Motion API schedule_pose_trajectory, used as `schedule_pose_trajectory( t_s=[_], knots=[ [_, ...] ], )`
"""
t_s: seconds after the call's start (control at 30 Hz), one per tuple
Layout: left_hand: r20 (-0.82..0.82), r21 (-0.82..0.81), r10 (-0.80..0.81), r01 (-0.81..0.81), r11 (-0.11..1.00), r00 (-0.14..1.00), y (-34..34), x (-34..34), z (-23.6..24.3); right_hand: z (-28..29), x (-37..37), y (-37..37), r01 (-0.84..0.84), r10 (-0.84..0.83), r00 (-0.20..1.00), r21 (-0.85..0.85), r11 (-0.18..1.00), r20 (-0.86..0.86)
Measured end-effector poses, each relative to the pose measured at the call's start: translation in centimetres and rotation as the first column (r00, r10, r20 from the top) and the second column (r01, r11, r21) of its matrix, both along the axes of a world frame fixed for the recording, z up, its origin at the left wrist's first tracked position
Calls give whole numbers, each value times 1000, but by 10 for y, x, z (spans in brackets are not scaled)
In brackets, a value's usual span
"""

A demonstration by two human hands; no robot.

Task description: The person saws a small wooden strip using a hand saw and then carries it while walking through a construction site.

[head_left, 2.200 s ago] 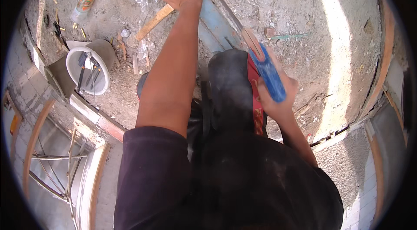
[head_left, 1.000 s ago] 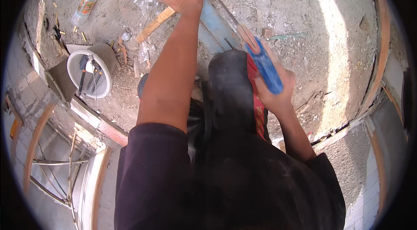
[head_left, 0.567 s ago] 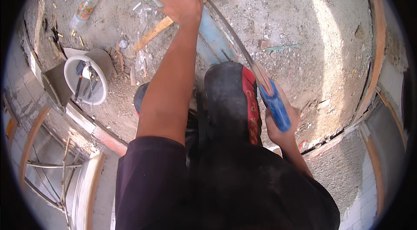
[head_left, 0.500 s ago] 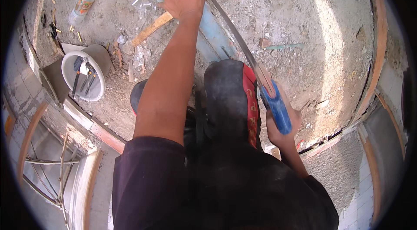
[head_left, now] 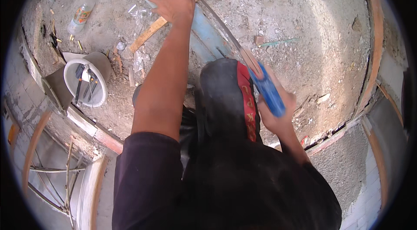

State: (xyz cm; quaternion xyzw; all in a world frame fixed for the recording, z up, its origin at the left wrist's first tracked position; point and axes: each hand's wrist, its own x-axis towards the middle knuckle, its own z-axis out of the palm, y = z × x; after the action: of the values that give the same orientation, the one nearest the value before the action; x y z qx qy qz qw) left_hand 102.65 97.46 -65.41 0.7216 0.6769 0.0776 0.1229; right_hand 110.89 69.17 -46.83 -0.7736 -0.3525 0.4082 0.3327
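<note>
My right hand (head_left: 278, 108) is wrapped round the blue handle of a hand saw (head_left: 217, 23), beside my right knee. Its long narrow blade slants up and to the left, with its far end next to the edge of a pale blue board (head_left: 206, 32). Flat on that board, fingers spread, my left hand (head_left: 173, 2) presses down. A rough wooden stick (head_left: 150, 33) lies crosswise under the board, jutting out on both sides. My knee (head_left: 219, 78), in black trousers with a red stripe, rests at the board's near end. The exact contact of the teeth is hard to see.
A white bucket (head_left: 103, 93) on its side at the left holds several tools. Beyond it lies a clear plastic bottle (head_left: 80, 19). A reddish block (head_left: 259, 40) and a green strip (head_left: 280, 42) lie on the dusty ground, right of the saw. Wooden frame edges (head_left: 375, 47) border the right.
The saw and my right hand have moved a little forward and left. My left hand stays on the board, and the whole view has shifted slightly.
</note>
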Motion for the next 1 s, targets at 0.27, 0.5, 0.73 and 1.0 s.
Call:
schedule_pose_trajectory(
  t_s=[0.27, 0.5, 0.73, 1.0],
  knots=[
    [-23, 48, -21, 22, 999, 1000, 3, 0, -6, 13, 0, -9, 4, -6, 1000, -82, 997, -29],
    [10, 78, -29, 29, 997, 1000, 2, 0, -9, 21, -7, -21, 4, -6, 998, 32, 999, 58],
    [8, 102, -38, 37, 994, 999, 1, 4, -9, 12, -10, -17, 111, -108, 994, 83, 990, -34],
    [-7, 99, 9, -9, 995, 1000, 2, 8, -4, -18, 2, -37, 81, -86, 995, 83, 993, 53]
  ],
)
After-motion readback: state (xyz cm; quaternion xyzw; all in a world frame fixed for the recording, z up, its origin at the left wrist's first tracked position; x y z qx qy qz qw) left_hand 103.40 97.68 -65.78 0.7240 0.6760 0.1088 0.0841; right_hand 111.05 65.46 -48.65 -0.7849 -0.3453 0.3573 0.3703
